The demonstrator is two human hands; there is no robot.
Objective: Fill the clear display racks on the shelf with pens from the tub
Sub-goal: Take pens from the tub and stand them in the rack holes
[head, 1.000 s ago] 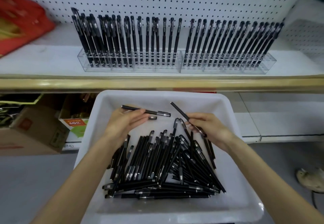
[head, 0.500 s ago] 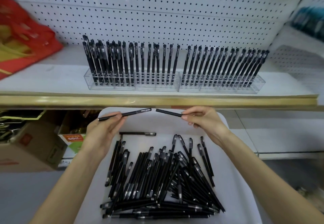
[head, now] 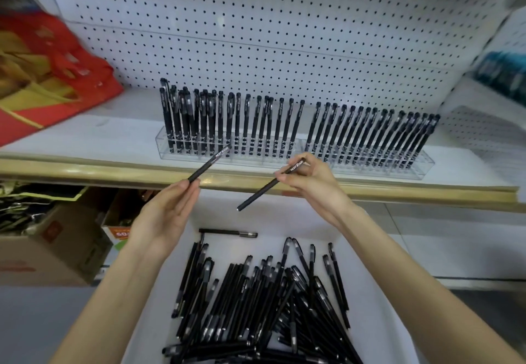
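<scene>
Two bare hands are raised over a white rectangular plastic tub [head: 370, 292] in the head view, each holding one slim matte-black pen with white lettering; the left hand [head: 168, 215] pinches the lower end of the left-hand pen [head: 209, 163] between thumb and fingertips, and this pen slants up to the right, so that its upper end overlaps the front wall of the left clear acrylic rack [head: 182, 156]; the right hand [head: 313, 184] grips the right-hand pen [head: 270, 185] near its lettered upper end with curled fingers and thumb, and that pen slants down to the left, its lower end free in the air between the two hands.

Both racks stand end to end on the white shelf [head: 85, 138], in front of the white pegboard [head: 256, 36]; the left rack holds upright pens, crowded at its left end and more evenly spaced toward the right; the right clear acrylic rack [head: 421, 168] carries a full row leaning slightly rightward; a gap in the row shows where the racks meet.

Inside the tub, a loose heap of black pens [head: 256, 301] fills the near part; a single black pen [head: 227, 233] lies crosswise beyond the heap, apart from it.

On the shelf's left end rests a red and yellow bag [head: 57, 79]; a brown cardboard box [head: 51, 252] sits below the shelf at left.
</scene>
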